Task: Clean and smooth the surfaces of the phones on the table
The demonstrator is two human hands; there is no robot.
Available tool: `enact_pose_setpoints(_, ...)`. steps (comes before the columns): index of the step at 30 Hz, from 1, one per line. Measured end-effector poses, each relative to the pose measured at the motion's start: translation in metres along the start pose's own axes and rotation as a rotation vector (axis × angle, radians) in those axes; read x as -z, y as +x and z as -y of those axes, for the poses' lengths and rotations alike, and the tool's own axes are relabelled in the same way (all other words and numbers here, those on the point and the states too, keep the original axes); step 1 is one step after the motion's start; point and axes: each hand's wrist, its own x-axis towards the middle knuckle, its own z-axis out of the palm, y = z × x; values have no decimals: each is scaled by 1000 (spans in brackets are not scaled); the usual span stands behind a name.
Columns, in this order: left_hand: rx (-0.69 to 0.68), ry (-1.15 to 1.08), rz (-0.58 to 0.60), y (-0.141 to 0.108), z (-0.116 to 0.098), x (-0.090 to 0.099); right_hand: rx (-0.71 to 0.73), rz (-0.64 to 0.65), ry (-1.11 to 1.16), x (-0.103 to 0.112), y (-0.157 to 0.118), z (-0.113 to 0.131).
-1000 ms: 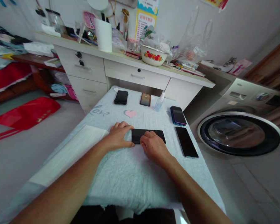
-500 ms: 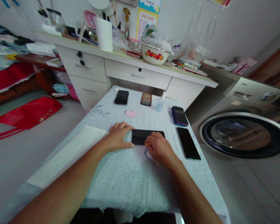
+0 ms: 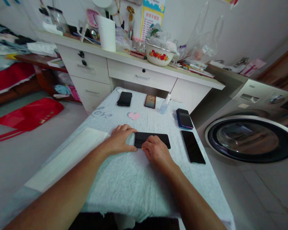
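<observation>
A black smartphone (image 3: pixel 139 138) lies flat, screen up and lengthwise across the cloth-covered table (image 3: pixel 124 179). My left hand (image 3: pixel 121 139) braces its left end, thumb at the near corner and forefinger at the far corner. Over the phone's near edge, left of its middle, my right hand (image 3: pixel 156 150) is closed in a pinch. A sliver of something orange shows at those fingertips, too small to name. Another dark smartphone (image 3: pixel 193 147) rests to the right, with a stack of phones (image 3: pixel 184 118) beyond it.
Farther back lie a black phone (image 3: pixel 124 99), a brownish phone (image 3: pixel 150 101) and a clear spray bottle (image 3: pixel 164 104). A long whitish strip (image 3: pixel 69 158) lies along the table's left side. A washing machine (image 3: pixel 249 134) stands right; white drawers (image 3: pixel 139 72) stand behind.
My right hand has slid left along the phone's near edge, uncovering more of the screen's right part. My left hand keeps its place at the left end.
</observation>
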Motion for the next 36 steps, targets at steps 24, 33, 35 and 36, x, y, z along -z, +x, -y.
enact_pose_setpoints(24, -6, 11, -3, 1, 1, -1, -302, 144, 42, 41, -21, -36)
enact_pose_setpoints(33, -16, -8, -4, 1, 2, -1, -348, 144, 41, 49, -30, -53)
enact_pose_setpoints(35, -16, -5, -1, 2, 3, -1, -365, 143, 53, 50, -33, -57)
enact_pose_setpoints(36, -16, -5, -1, 2, 3, -2, -373, 139, 57, 51, -34, -59)
